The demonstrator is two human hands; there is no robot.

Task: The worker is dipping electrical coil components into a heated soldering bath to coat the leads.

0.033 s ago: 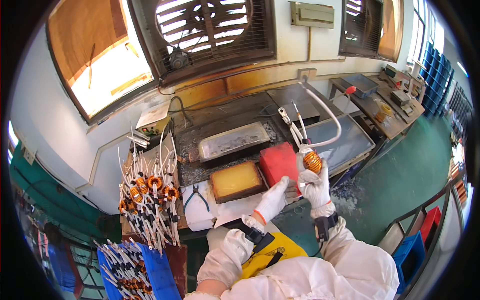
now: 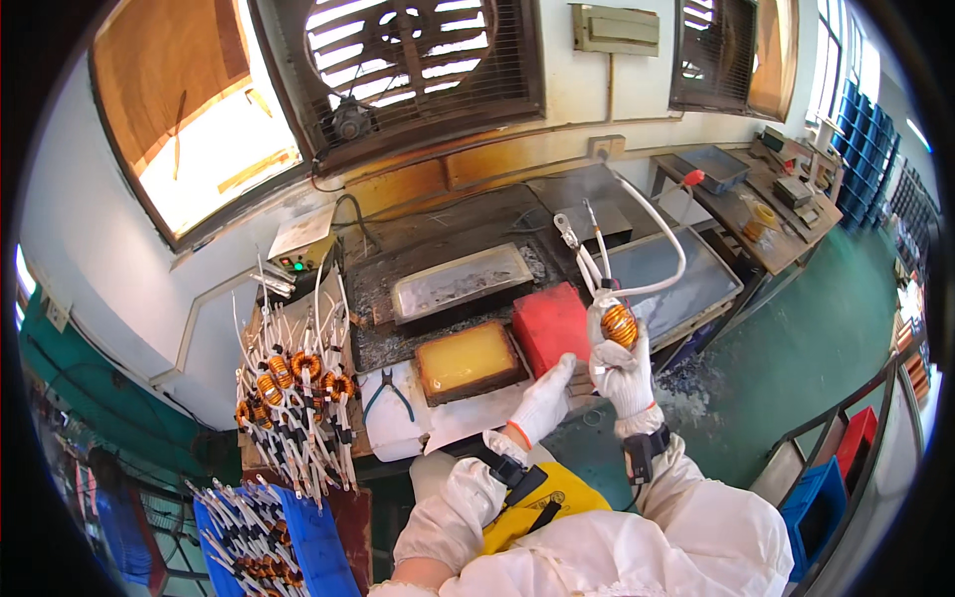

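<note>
Right hand, gloved: grip closed round one copper coil, fingers to either side of it. Coil sits in front of the body, above the bench's near edge and just right of the red block. Its white leads point up and away, one looping wide to the right; probably held by the winding so the lugged ends stay free of the glove.

Left hand, gloved: beside the red block's near corner, thumb up. Finger ends partly hidden; cannot tell how far its grip is closed, nor whether it holds anything.

Bench: yellow tray and metal pot lie one behind the other left of the block, likely kept central for easy reach. Pliers spread on paper, left. Heap of coils at the left end, more in a blue bin below.

In the way: red block, between coil and yellow tray; long leads overhang the grey tray.
</note>
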